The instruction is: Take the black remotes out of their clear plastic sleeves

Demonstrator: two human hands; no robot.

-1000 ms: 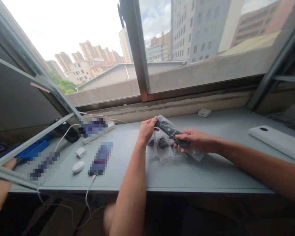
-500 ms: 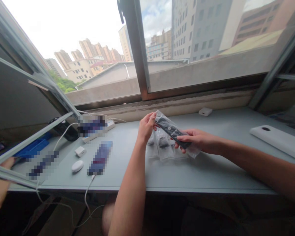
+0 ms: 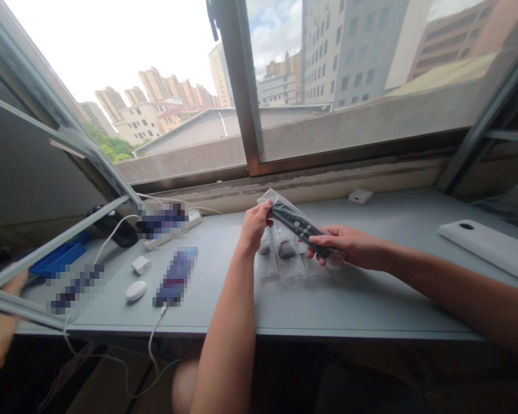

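A black remote control [image 3: 300, 227] with pale round buttons lies slanted inside a clear plastic bag [image 3: 271, 196], held above the table. My left hand [image 3: 258, 223] pinches the upper left end, where loose plastic sticks out past the fingertips. Around the lower right end, my right hand [image 3: 345, 246] is closed, thumb on top and fingers beneath. Under the remote, clear bags [image 3: 291, 270] with grey contents rest on the table, partly hidden by it; what is in them I cannot make out.
On the grey table [image 3: 354, 310] are a blurred-out phone [image 3: 176, 279] on a cable, a white oval case [image 3: 136, 291], a charger [image 3: 141, 265] and a power strip [image 3: 194, 218]. A long white device [image 3: 487, 250] lies right. Another person's hand [image 3: 15, 282] is beside a blue tray [image 3: 58, 260].
More loose plastic now shows beyond my left fingers, and less hangs past my right hand. The remote sits nearer the bag's lower right end. Both hands keep their hold.
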